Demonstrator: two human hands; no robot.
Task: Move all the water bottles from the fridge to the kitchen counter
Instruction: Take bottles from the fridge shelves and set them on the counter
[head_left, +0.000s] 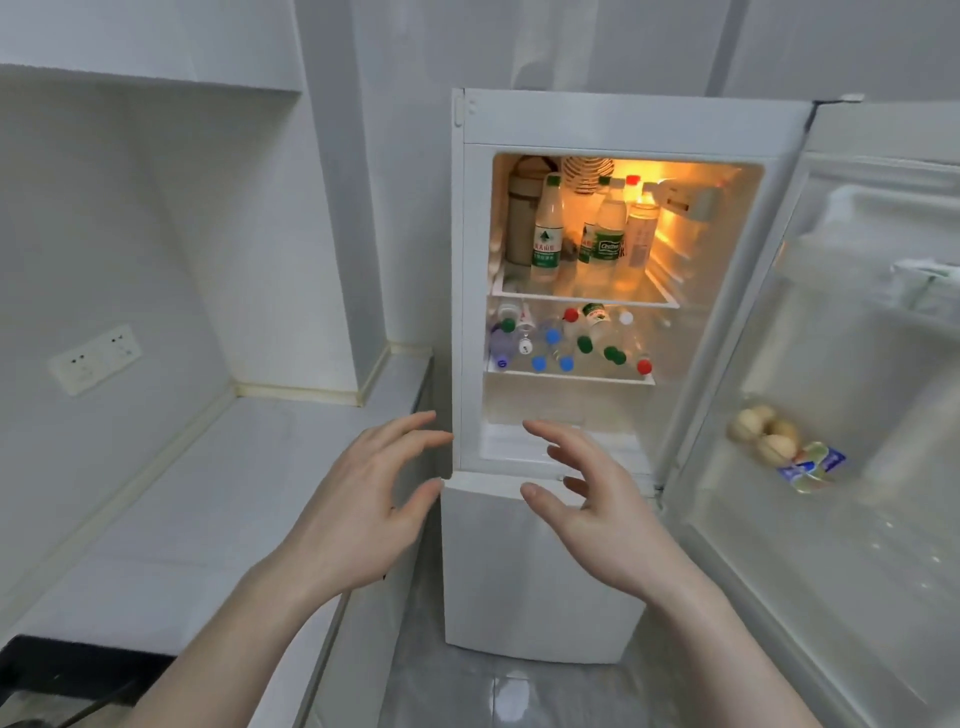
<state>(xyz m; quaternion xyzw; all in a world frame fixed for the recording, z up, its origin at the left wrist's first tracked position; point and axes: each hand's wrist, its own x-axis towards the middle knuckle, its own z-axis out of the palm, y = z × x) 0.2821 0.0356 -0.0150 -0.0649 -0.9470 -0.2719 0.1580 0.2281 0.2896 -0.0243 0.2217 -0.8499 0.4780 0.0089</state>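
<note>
Head view: both my left hand (358, 514) and right hand (605, 514) spread, empty; clear plastic water bottles (571, 338) look full, heavy, slick, so I'd grip mid-body.

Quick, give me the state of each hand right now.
Left hand: open, fingers spread, holding nothing.
Right hand: open, fingers spread, holding nothing.

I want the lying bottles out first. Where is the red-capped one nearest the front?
In the head view, the red-capped bottle lies at the right front corner of the fridge's middle shelf, just right of a green-capped bottle.
</note>
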